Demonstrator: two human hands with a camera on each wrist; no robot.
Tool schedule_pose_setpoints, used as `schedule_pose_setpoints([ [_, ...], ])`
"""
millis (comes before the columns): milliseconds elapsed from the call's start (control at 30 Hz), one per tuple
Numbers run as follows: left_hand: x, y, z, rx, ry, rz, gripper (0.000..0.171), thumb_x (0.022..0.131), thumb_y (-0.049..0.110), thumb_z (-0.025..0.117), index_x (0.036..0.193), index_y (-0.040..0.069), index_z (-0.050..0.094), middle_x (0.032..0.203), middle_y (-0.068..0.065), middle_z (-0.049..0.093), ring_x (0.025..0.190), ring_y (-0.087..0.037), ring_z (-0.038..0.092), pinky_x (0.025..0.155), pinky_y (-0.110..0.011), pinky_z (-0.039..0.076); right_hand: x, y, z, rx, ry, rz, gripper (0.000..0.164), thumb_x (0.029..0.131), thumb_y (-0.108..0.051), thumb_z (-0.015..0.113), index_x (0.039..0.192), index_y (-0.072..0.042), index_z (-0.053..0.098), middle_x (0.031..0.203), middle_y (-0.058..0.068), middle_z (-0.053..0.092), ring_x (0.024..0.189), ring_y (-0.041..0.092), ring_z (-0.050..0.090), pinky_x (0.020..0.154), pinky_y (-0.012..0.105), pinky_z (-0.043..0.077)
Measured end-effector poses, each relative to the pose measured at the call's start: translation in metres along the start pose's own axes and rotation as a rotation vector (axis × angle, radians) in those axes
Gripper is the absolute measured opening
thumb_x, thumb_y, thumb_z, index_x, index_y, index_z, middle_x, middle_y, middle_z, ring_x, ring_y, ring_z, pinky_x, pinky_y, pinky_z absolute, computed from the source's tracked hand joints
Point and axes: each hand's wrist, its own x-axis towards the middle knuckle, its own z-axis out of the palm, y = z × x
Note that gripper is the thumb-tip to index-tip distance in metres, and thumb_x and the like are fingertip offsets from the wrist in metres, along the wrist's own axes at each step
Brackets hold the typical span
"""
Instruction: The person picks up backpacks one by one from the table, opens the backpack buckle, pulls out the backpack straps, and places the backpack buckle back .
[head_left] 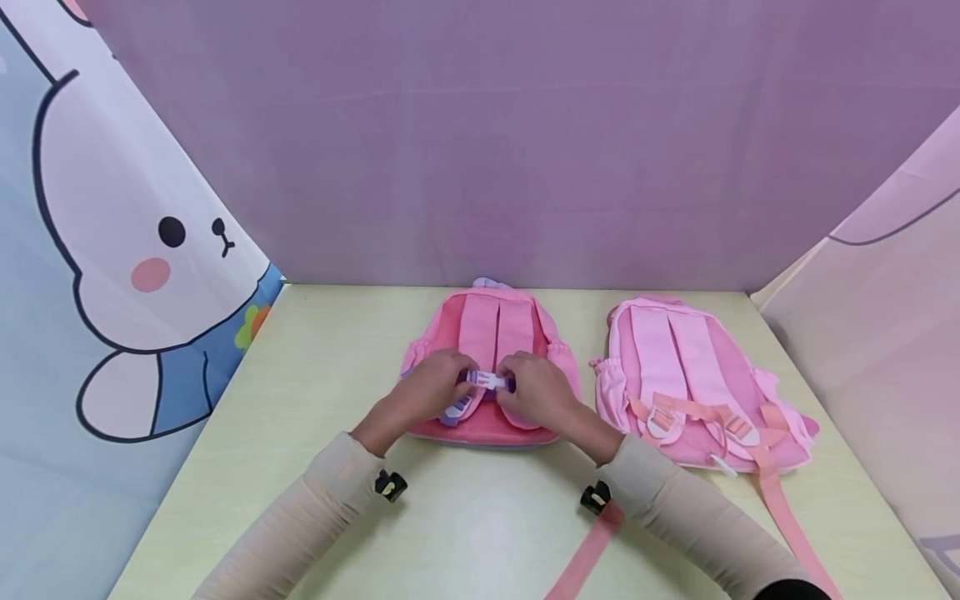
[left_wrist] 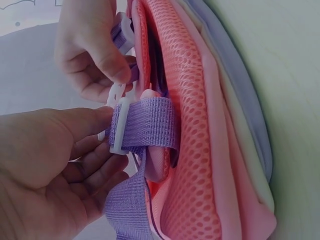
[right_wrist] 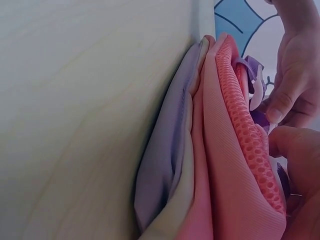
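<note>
Grip snug both sides: left hand [head_left: 433,385] and right hand [head_left: 540,389] pinch opposite ends of the white buckle [head_left: 487,380]. Best worked level, I'd judge, purple webbing [left_wrist: 129,207] untwisted.

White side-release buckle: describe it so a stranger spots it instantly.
On the pale table, find the pink backpack with purple webbing. Over its shoulder straps sits the white side-release buckle; unlike the white strap adjuster below, it bridges the gap between the left hand and right hand.
</note>
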Motion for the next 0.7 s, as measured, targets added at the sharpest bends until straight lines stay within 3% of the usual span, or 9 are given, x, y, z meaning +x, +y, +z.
schedule_pose_setpoints([
  [267,-0.0002,-0.0014,-0.0038,0.01,0.009,-0.008,0.028,0.093,0.02,0.076,0.118,0.007,0.073,0.101,-0.004,0.069,0.085,-0.013,0.056,0.079,-0.027,0.054,-0.0002,0.0,-0.0012,-0.006,-0.014,-0.012,0.013,0.086,-0.016,0.076,0.098,-0.012,0.073,0.081,-0.001,0.062,0.071,0.013,0.053,0.066,0.027,0.046],
  [700,-0.0004,0.0012,-0.0057,0.012,0.026,0.02,0.034,0.09,0.024,0.079,0.12,0.009,0.072,0.106,-0.004,0.07,0.091,-0.014,0.059,0.086,-0.029,0.057,0.0021,-0.001,-0.002,0.019,-0.028,-0.038,0.013,0.09,-0.024,0.077,0.096,-0.015,0.071,0.081,0.0,0.061,0.071,0.013,0.052,0.066,0.028,0.045],
])
